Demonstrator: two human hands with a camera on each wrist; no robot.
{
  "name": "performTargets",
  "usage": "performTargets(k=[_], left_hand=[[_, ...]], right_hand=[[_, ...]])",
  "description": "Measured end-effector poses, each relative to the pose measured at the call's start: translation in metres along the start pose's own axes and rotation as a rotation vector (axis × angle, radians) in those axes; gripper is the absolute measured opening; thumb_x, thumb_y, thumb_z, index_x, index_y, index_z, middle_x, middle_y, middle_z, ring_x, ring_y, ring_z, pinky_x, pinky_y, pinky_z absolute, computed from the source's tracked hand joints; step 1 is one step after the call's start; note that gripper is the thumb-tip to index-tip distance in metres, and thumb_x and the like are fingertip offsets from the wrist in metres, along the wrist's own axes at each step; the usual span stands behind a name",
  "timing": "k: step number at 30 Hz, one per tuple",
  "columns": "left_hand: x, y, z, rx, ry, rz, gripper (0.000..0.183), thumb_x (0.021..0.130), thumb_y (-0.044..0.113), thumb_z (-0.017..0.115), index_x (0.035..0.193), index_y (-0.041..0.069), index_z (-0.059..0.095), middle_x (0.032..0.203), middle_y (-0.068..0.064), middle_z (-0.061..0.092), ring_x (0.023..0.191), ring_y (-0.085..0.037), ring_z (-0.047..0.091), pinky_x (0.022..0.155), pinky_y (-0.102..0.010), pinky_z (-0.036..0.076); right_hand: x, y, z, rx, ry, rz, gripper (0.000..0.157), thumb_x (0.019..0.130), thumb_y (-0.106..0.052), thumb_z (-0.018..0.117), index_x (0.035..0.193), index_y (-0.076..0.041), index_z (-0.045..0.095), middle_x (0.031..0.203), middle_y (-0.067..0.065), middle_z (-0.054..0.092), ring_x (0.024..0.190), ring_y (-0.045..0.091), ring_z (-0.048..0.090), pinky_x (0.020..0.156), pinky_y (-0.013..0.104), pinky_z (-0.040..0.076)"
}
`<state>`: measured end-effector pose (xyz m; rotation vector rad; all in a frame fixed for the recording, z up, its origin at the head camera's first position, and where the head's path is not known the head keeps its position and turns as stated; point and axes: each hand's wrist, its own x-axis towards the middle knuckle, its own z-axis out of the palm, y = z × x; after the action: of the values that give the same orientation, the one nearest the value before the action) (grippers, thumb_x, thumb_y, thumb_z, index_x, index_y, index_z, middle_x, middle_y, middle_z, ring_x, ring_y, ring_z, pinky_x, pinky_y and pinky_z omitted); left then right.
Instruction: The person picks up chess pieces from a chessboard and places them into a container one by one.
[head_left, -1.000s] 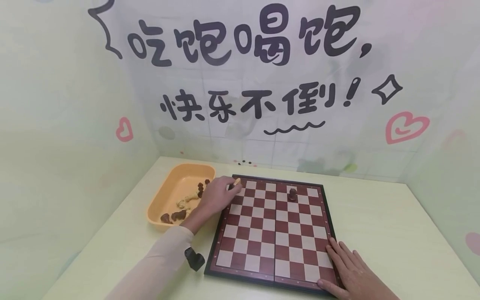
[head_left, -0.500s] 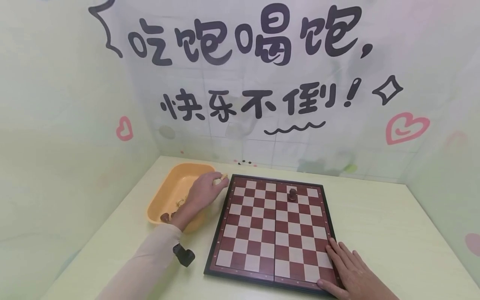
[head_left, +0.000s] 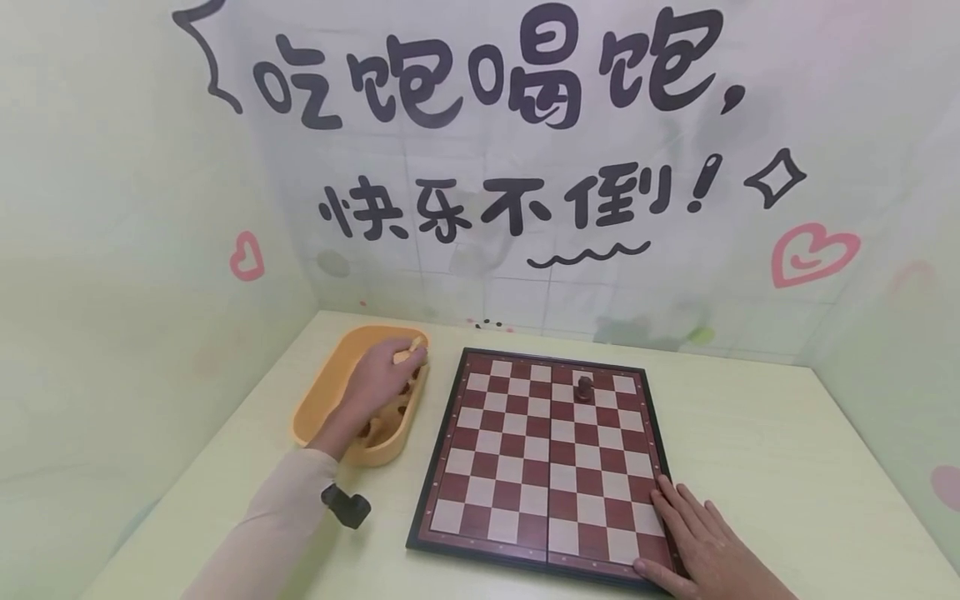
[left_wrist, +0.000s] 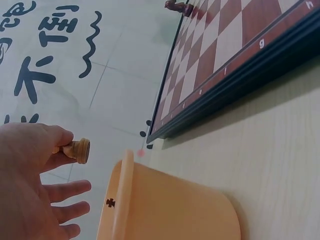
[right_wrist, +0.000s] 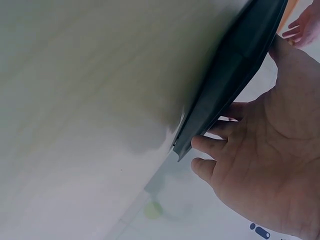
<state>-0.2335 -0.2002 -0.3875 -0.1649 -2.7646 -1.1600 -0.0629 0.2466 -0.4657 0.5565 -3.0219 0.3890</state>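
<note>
My left hand (head_left: pixel 375 375) is over the orange tub (head_left: pixel 306 410), pinching a light wooden chess piece (left_wrist: pixel 80 150) between thumb and forefinger. The piece's round base points outward in the left wrist view, while the fingers cover its upper part. To the right lies a red-and-white chessboard (head_left: pixel 517 467) with a black edge. One dark chess piece (head_left: pixel 584 389) stands near its far right corner. Resting on the board's near right corner is my right hand (head_left: pixel 705 542), its fingers extended along the edge; the right wrist view shows its palm (right_wrist: pixel 270 160) beside the black side.
Dark and light chess pieces lie in the tub, partly hidden by my left hand and arm. A black wrist device (head_left: pixel 347 507) sticks out from the left sleeve (head_left: pixel 262 525). Behind the pale table (head_left: pixel 757 450) rises a printed wall sheet (head_left: pixel 480 275).
Carrying the light chess piece, my left hand has moved left from the board's far left corner to over the tub. My right hand and the dark piece have stayed put.
</note>
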Motion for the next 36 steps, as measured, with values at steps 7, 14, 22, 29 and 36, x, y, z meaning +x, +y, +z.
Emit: performTargets(k=[7, 14, 22, 29, 36], left_hand=[[0.0, -0.01, -0.007, 0.04, 0.009, -0.005, 0.058, 0.106, 0.045, 0.049, 0.142, -0.001, 0.056, 0.147, -0.021, 0.051, 0.137, -0.041, 0.044, 0.111, -0.058, 0.034], [-0.004, -0.018, -0.012, 0.033, 0.011, -0.048, 0.055, 0.104, 0.043, 0.052, 0.139, 0.002, 0.059, 0.147, -0.02, 0.052, 0.135, -0.039, 0.046, 0.107, -0.059, 0.038], [-0.007, -0.02, -0.018, 0.0, 0.022, -0.08, 0.058, 0.105, 0.042, 0.051, 0.143, -0.002, 0.054, 0.148, -0.023, 0.048, 0.132, -0.043, 0.047, 0.106, -0.06, 0.038], [-0.005, -0.026, -0.023, 0.021, 0.044, -0.084, 0.051, 0.104, 0.041, 0.052, 0.136, 0.002, 0.062, 0.139, -0.02, 0.057, 0.076, -0.027, 0.056, 0.067, -0.042, 0.048], [-0.003, -0.033, -0.03, 0.018, 0.046, -0.09, 0.043, 0.104, 0.041, 0.05, 0.122, 0.007, 0.07, 0.118, -0.017, 0.067, 0.058, -0.02, 0.046, 0.052, -0.036, 0.039]], right_hand=[[0.0, -0.001, 0.001, 0.007, -0.007, 0.013, 0.094, 0.086, -0.067, 0.067, 0.144, 0.005, 0.05, 0.153, 0.023, 0.042, 0.136, 0.048, 0.041, 0.105, 0.066, 0.036], [0.001, -0.001, 0.001, 0.008, -0.002, 0.007, 0.093, 0.086, -0.066, 0.068, 0.144, 0.005, 0.051, 0.152, 0.023, 0.042, 0.135, 0.047, 0.043, 0.104, 0.067, 0.036], [0.0, 0.0, 0.002, 0.009, 0.011, 0.0, 0.092, 0.086, -0.065, 0.069, 0.144, 0.005, 0.051, 0.152, 0.022, 0.042, 0.135, 0.046, 0.043, 0.104, 0.067, 0.037], [0.0, -0.001, 0.001, 0.015, 0.003, 0.012, 0.093, 0.087, -0.066, 0.068, 0.146, 0.004, 0.049, 0.154, 0.022, 0.041, 0.137, 0.046, 0.041, 0.105, 0.066, 0.035], [0.0, 0.0, -0.001, 0.012, 0.0, 0.009, 0.093, 0.087, -0.066, 0.067, 0.146, 0.003, 0.049, 0.154, 0.021, 0.041, 0.137, 0.046, 0.041, 0.105, 0.067, 0.035]])
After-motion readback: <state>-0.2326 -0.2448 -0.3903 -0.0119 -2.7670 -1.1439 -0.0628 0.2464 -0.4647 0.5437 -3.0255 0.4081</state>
